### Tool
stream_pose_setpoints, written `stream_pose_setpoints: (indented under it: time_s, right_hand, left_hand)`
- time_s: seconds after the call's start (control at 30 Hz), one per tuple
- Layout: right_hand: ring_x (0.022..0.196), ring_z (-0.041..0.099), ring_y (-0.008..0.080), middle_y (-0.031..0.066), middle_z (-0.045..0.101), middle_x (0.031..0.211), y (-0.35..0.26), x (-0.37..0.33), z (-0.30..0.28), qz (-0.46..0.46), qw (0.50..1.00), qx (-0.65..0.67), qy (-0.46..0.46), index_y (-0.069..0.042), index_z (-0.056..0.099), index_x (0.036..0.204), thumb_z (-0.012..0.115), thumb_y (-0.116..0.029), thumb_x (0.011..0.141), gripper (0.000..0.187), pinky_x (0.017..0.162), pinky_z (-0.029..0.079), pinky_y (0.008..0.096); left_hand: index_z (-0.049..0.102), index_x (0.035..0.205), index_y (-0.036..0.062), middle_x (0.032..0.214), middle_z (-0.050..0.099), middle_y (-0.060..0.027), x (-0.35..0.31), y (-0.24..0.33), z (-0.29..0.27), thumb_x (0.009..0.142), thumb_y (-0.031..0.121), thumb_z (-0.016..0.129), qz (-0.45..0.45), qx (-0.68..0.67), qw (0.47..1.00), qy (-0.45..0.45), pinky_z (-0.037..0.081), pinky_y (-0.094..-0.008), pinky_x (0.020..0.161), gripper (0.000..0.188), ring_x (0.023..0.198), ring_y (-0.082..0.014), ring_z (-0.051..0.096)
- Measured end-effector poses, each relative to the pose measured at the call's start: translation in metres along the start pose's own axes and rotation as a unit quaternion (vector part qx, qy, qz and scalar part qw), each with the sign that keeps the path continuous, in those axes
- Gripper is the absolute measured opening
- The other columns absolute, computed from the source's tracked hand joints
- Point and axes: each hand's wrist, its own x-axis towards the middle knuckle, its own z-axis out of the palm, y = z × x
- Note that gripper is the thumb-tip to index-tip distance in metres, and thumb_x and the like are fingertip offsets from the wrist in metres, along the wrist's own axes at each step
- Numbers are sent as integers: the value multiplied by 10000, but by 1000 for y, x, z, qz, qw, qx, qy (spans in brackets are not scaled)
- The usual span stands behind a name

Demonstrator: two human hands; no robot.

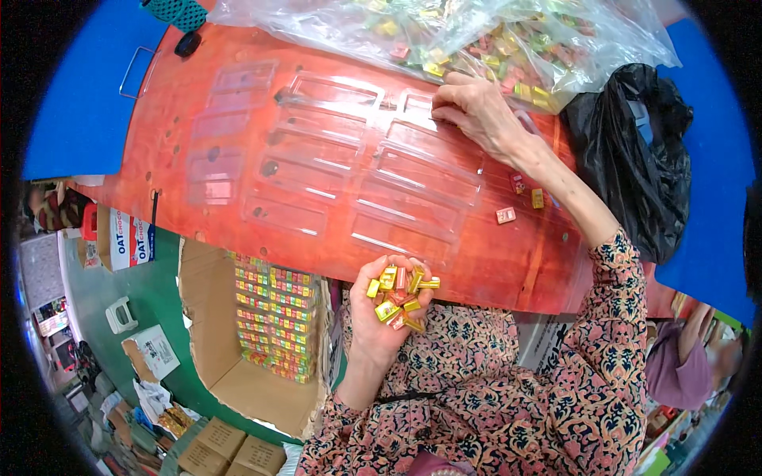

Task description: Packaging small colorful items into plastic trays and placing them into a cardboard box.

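My left hand (371, 324) is cupped palm up at the table's near edge, full of small wrapped candies (400, 292) in yellow, gold and red. Across the table my right hand (482, 116) reaches down to the upper end of the clear plastic trays (417, 174), its fingers bent together at a long compartment. Whatever those fingers hold is hidden beneath them. The long shallow compartments lie in rows on the red table (508, 270). Right of the trays are a few loose candies, among them a pink one (506, 215) and a yellow one (537, 198).
A big clear bag (587, 47) of candies lies along the far edge. A black plastic bag (635, 159) hangs at the right. Below the table's left side, a cardboard box (210, 317) holds stacked packs of candies (274, 317). Another person's purple sleeve (679, 369) shows at right.
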Motion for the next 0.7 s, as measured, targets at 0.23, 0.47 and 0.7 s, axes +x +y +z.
stream_pose_setpoints:
  time_s: [0.23, 0.47, 0.7]
  right_hand:
    - [732, 612, 296, 159, 630, 796, -7, -16, -30, 94, 995, -12, 1, 22, 624, 888, 605, -44, 790, 120, 668, 478, 365]
    - [766, 616, 318, 164, 629, 794, -5, -29, -18, 99, 994, -27, -40, 22, 620, 843, 622, -31, 762, 98, 673, 479, 369]
    - [713, 592, 314, 150, 605, 760, 2, -33, -15, 72, 997, -33, 16, 8, 605, 829, 625, -89, 787, 107, 622, 460, 380]
  left_hand:
    - [566, 824, 42, 871, 534, -140, 0, 0, 0, 862, 335, 482, 8, 6, 1000, 11, 374, -247, 362, 307, 534, -220, 490]
    - [561, 818, 48, 865, 535, -134, 0, -2, 2, 852, 351, 496, 21, 31, 999, 11, 365, -245, 361, 312, 526, -218, 487]
    - [533, 794, 49, 842, 520, -133, 1, -3, 8, 862, 348, 482, 27, 47, 998, 12, 349, -233, 358, 310, 510, -199, 466]
